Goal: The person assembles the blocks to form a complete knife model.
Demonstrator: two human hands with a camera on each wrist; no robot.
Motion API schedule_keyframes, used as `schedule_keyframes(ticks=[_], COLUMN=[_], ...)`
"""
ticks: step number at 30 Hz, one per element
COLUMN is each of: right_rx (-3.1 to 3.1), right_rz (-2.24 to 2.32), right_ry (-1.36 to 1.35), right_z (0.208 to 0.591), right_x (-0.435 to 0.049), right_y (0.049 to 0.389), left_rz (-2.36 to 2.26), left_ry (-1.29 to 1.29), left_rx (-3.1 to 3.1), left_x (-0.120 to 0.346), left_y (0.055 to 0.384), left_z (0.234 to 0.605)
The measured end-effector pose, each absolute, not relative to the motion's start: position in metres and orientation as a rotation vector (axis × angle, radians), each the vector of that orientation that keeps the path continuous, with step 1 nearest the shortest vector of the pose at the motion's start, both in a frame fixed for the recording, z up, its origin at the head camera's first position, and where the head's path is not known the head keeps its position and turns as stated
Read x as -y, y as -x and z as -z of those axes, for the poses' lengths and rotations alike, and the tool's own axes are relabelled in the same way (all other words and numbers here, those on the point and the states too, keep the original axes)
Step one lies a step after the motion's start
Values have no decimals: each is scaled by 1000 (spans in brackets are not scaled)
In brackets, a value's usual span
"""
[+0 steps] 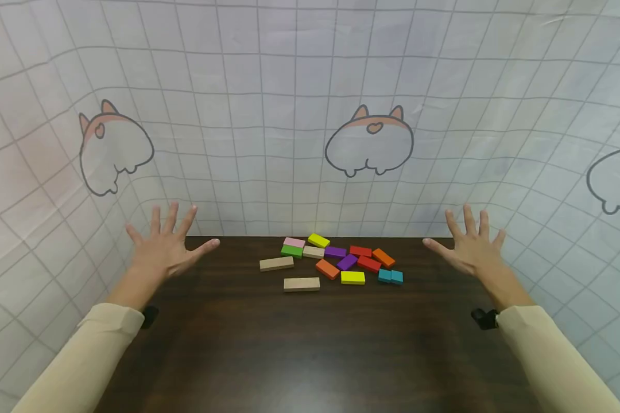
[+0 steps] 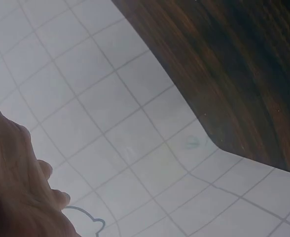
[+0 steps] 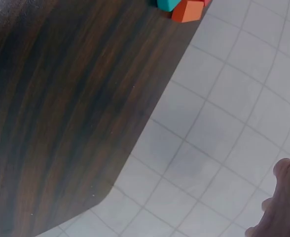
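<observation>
A scatter of small blocks lies near the far edge of the dark wooden counter (image 1: 299,344), between the person's hands and well apart from both. The left hand (image 1: 157,252) is held up to one side with its fingers (image 1: 171,218) spread wide, the thumb toward the blocks; the right hand (image 1: 467,250) mirrors it, its fingers (image 1: 469,221) also apart. Neither holds anything.

Two long plain blocks, one nearer (image 1: 302,285) and one farther (image 1: 276,264), lie at the left of the group. Behind them sit a pink block (image 1: 294,242), a green block (image 1: 291,251), a short plain block (image 1: 313,252) and a yellow block (image 1: 318,240). Purple, orange and red pieces fill the middle and right, with a second yellow block (image 1: 353,278) at the front and two blue blocks (image 1: 390,276) side by side at the right end.

The blocks look like wood, so they should be light, stiff and hard to damage. Their flat faces should suit a thumb-and-finger pinch across the long sides, at the middle. Where neighbours touch, as with pink and green, gripping the ends seems easier; painted faces may slip slightly.
</observation>
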State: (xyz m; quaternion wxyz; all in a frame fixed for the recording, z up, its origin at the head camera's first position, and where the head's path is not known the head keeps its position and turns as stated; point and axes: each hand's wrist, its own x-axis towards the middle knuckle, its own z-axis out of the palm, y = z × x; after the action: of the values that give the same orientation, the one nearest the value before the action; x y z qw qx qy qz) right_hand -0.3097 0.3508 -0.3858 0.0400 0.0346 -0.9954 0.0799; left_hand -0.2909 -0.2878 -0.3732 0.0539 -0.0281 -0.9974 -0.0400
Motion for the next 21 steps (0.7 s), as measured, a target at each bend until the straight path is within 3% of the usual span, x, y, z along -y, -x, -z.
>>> schedule_keyframes(ticks=[21], right_rx=[3019], right_rz=[-168], right_ry=[-120], right_z=[420], right_x=[-327], right_y=[275], left_rz=[146], left_ry=[116], left_rx=[2976], left_x=[264], left_y=[260], left_z=[423])
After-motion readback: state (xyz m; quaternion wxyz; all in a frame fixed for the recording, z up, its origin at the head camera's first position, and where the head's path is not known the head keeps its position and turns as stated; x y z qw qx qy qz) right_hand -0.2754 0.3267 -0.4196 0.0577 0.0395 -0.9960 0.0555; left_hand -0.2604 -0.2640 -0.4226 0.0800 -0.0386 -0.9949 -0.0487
